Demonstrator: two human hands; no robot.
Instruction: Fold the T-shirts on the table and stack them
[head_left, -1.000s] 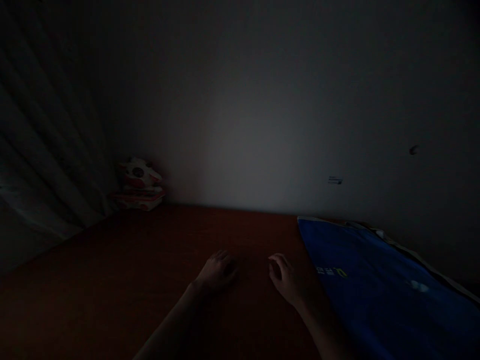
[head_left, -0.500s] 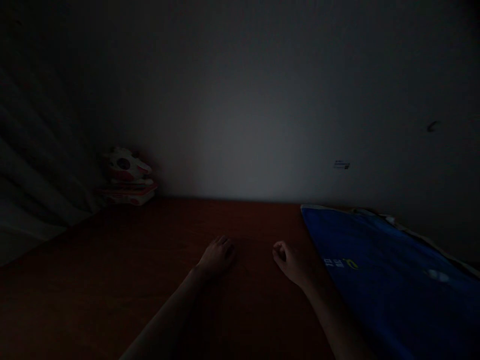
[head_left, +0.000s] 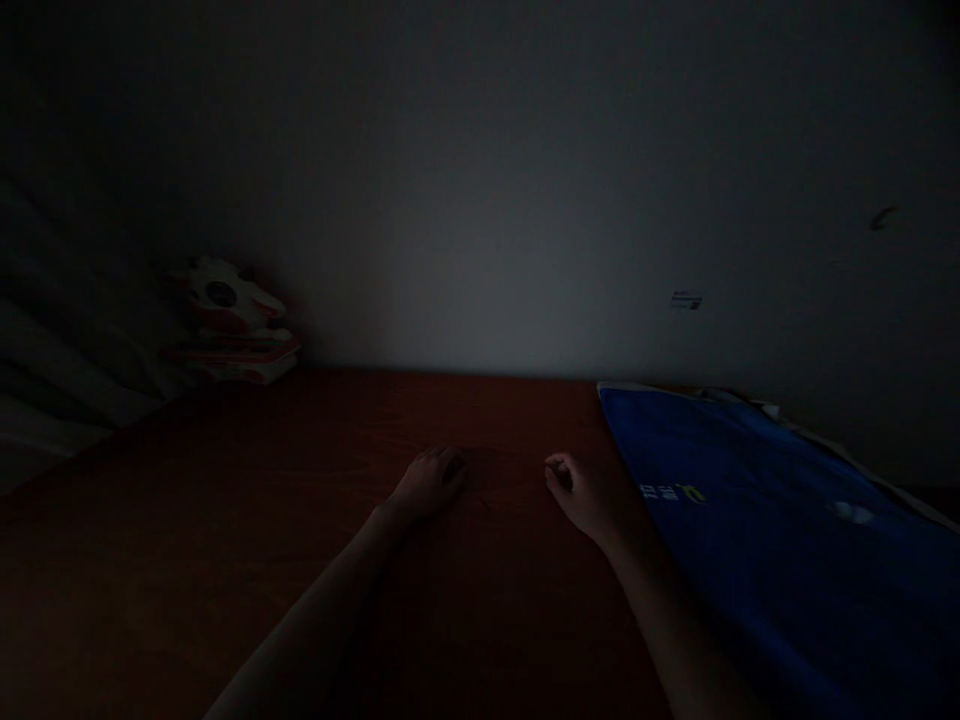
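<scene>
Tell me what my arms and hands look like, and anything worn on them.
Your left hand and right hand are ungloved; your left forearm and right forearm are bare, no sleeves in view. I see no watch or bracelet; it's too dark to tell about rings.

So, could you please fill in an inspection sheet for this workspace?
Surface: brown table, dimly lit.
Things near the hands: blue cloth with small print, lying to the right of the right hand.
Clutter: toy on a box at the far left.
Hands: right hand and left hand loosely curled; no object seen in either; contact with the table unclear.
Cables: nothing seen.
Surroundings: pale wall with a small label; curtain on the left.
</scene>
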